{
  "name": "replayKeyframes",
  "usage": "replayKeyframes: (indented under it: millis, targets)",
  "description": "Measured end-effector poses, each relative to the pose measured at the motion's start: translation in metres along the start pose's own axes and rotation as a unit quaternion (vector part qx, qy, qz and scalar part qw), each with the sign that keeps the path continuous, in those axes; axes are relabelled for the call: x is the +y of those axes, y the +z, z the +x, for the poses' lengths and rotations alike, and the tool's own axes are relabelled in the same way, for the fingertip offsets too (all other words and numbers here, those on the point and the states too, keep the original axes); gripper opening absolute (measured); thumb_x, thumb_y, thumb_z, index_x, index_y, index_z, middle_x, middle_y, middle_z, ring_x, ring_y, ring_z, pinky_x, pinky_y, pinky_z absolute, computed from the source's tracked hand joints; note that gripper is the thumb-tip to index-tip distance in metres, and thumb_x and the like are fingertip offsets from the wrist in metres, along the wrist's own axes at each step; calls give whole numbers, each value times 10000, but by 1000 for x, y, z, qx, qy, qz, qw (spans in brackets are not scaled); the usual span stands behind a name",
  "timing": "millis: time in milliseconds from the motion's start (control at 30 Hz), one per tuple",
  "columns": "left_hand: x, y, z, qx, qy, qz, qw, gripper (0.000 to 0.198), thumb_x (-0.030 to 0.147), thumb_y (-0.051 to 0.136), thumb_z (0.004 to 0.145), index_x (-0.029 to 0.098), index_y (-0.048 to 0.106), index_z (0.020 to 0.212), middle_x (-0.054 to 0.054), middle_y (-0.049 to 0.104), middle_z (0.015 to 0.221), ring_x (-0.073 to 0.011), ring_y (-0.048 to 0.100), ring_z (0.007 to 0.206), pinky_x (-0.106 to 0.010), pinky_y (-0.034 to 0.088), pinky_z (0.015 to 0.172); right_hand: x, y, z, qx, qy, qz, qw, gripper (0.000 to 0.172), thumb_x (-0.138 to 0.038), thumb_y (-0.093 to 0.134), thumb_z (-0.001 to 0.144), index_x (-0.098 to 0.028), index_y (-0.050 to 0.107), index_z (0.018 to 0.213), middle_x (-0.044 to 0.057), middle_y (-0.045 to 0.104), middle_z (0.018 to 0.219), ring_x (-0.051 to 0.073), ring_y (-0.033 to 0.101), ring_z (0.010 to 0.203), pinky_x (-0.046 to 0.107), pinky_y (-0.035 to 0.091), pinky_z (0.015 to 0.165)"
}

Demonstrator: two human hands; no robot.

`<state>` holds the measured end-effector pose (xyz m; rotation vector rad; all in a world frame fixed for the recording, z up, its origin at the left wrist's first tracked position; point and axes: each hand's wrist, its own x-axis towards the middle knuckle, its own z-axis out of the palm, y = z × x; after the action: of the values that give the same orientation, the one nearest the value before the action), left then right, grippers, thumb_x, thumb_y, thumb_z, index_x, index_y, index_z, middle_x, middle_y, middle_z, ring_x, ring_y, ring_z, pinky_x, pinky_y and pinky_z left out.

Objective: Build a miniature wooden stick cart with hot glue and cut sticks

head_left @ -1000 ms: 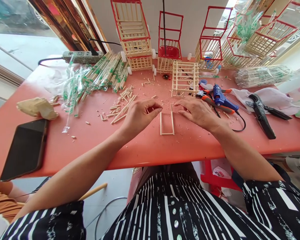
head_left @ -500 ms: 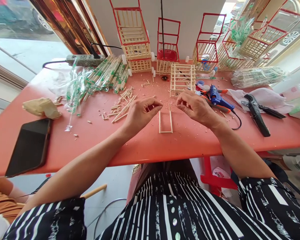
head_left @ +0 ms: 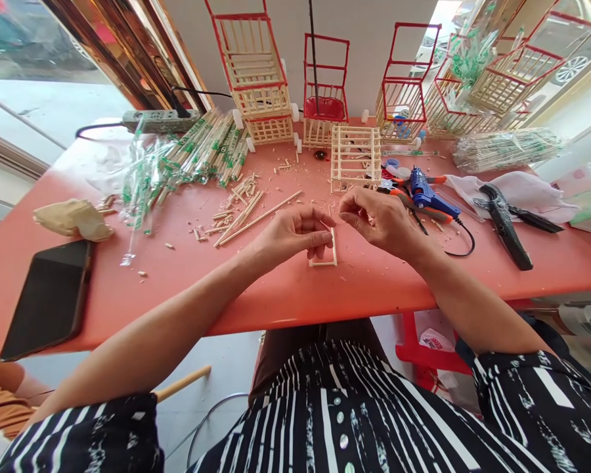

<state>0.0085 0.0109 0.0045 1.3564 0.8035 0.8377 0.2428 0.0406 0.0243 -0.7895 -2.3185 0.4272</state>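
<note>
At centre frame on the red table (head_left: 142, 263), the left hand (head_left: 288, 238) pinches a small stick frame (head_left: 333, 249), 3 sides joined and its far end hidden under that hand, the right hand (head_left: 381, 220) just beside it with fingertips (head_left: 347, 217) pinched, on what is unclear; finished lattice carts (head_left: 256, 72) line the top.

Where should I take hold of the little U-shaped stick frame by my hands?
Pinch the stick frame at its closed crossbar, coming from your side: that bar ties both sides together, while the open far ends probably flex.
</note>
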Motion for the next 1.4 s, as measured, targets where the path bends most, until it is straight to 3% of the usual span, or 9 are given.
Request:
replayKeyframes:
  millis: [267,467,667,867,933,1033,1167,1267,1400]
  targets:
    - [4,1,-6,31,37,107,993,184,349,774,880,165,773,895,29,582,609,-89,470,539,-230,370,518,-11,-5,-1,68,-20,8,997,138,-311,567,1108,-246,595,988,80,682,1174,175,607,876,325,504,768]
    - [0,1,-4,81,104,198,971,235,394,721,891,171,785,854,-10,670,732,-123,532,657,-251,396,591,-12,1,-7,-28,-26,39,999,206,-415,651,1087,-210,643,1087,-41,603,754,104,486,628,258,389,628]
    - [-1,-9,-3,148,119,256,948,218,376,695,893,186,782,832,4,668,706,-126,509,640,-271,396,616,-13,-16,1,-39,5,107,994,480,-610,606,1077,-198,687,844,7,649,752,120,516,664,289,392,625]
    - [-3,-29,2,215,98,251,939,245,429,724,877,201,758,797,18,586,615,-121,443,555,-275,327,548,25,-57,3,235,148,163,947,333,-531,621,1079,-242,679,922,-49,452,606,120,334,497,313,316,490]
    - [-4,-33,3,223,98,286,927,296,471,728,878,207,747,746,3,599,608,-136,468,567,-284,342,551,45,-73,1,290,211,15,933,149,-280,705,1035,-192,734,1152,49,672,868,128,545,652,308,451,618]
    - [-5,-37,3,264,118,349,891,252,441,725,895,223,770,777,-12,653,686,-150,506,610,-299,409,608,60,-90,-1,332,263,-208,881,630,-18,839,816,-87,704,1427,298,613,1477,270,678,1243,382,548,950]
    - [-6,-47,4,314,161,377,856,111,283,749,869,248,801,961,-39,722,983,-156,547,707,-328,491,749,55,-100,-4,395,199,-264,857,228,-37,659,949,-50,865,1046,214,815,1000,266,800,958,379,570,874]
    - [-4,-59,4,329,168,397,840,17,282,758,887,264,757,885,-41,706,959,-198,560,790,-363,480,792,58,-114,-15,466,133,-236,842,265,-185,617,1035,-66,851,1006,120,802,834,219,797,734,337,536,706]
    - [8,-73,2,380,122,439,805,314,343,752,959,256,598,699,-11,551,738,-226,552,882,-413,447,888,78,-145,-38,526,60,-319,786,181,-357,823,905,-279,859,1063,1,752,1417,334,631,1430,450,462,1033]
